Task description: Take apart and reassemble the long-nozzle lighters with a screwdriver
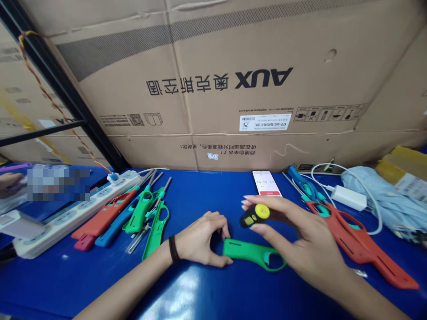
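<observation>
In front of me on the blue table lies a green lighter body [248, 251] with a teal trigger and a looped guard at its right end. My left hand [202, 238] is closed around its left end, thumb below and index finger above. Over the lighter body, my right hand [293, 235] pinches a black-and-yellow screwdriver handle [255, 216] between thumb and fingers. Its yellow end faces me, and the shaft, if any, is hidden from view. The right end of the guard is partly covered by my right hand.
Left lie an orange lighter [106, 213], a blue lighter [116, 227], green lighter parts [156, 231] and a white power strip [76, 218]. A phone [266, 182] stands behind my right hand. Orange lighters [356, 238], a charger [349, 198] and a light-blue cloth [383, 200] lie right. A carton [200, 111] walls the back.
</observation>
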Tool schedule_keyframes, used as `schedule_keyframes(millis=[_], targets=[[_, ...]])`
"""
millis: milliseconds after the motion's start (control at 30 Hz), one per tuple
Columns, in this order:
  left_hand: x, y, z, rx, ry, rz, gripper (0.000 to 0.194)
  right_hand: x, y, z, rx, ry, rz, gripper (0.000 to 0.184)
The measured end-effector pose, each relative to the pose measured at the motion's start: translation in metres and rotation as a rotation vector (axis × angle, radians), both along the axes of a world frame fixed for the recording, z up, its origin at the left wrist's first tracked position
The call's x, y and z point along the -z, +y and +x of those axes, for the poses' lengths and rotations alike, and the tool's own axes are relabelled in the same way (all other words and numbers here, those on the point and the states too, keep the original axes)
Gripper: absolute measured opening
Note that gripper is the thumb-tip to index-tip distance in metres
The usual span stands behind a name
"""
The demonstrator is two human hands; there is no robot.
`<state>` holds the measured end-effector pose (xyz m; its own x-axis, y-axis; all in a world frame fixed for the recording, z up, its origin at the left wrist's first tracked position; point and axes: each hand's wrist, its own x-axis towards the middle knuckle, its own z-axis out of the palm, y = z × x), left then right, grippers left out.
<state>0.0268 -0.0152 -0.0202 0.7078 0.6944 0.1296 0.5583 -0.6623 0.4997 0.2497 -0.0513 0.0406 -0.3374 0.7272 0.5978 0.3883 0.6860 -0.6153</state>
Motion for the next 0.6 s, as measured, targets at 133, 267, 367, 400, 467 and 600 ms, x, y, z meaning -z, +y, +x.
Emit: schedule_keyframes(millis=[133, 267, 367, 400, 467, 600], targets=[[0.008, -0.005, -0.002, -0.016, 0.008, 0.043, 0.041, 0.007, -0.001, -0.016, -0.044, 0.102, -0.118, 0.035], [0.008, -0.007, -0.006, 0.006, 0.025, 0.080, 0.040, 0.012, 0.001, -0.027, -0.074, 0.092, -0.129, 0.034], [0.006, -0.006, -0.006, 0.015, 0.043, 0.085, 0.040, 0.012, 0.001, -0.028, -0.068, 0.066, -0.094, 0.034], [0.005, -0.007, -0.006, 0.014, 0.048, 0.080, 0.041, 0.011, 0.000, -0.027, -0.059, 0.059, -0.079, 0.035], [0.004, -0.007, -0.006, 0.008, 0.053, 0.064, 0.041, 0.010, -0.001, -0.025, -0.039, 0.044, -0.056, 0.036], [0.004, -0.006, -0.005, 0.014, 0.035, 0.062, 0.041, 0.009, -0.003, -0.023, -0.029, 0.029, -0.062, 0.035]])
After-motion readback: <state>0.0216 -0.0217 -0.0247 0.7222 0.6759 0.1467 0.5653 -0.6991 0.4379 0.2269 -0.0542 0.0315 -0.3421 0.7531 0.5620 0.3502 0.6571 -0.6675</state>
